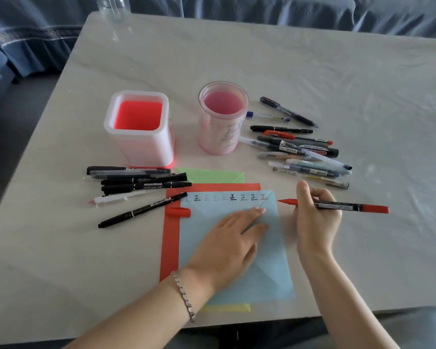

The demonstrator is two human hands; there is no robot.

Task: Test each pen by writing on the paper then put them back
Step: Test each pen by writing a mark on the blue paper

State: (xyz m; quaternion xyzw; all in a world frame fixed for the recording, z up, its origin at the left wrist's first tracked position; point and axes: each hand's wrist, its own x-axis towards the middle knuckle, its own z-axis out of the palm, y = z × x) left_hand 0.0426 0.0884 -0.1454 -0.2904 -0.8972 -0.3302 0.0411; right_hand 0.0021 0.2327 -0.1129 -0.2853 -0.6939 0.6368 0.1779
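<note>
Near the table's [337, 71] front edge, the left hand [227, 245] lies flat on the blue paper [267, 268], fingers together, hiding its middle. Just right, the right hand [315, 217] pinches an uncapped red marker [337, 205], tip off the sheet. Its red cap [178, 212] lies left. Pen labels are unreadable.

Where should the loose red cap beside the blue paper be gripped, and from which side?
Grip the red cap across its middle, coming from above. It lies flat on the red paper, clear of the left hand and the black marker, so both long sides look free.
</note>
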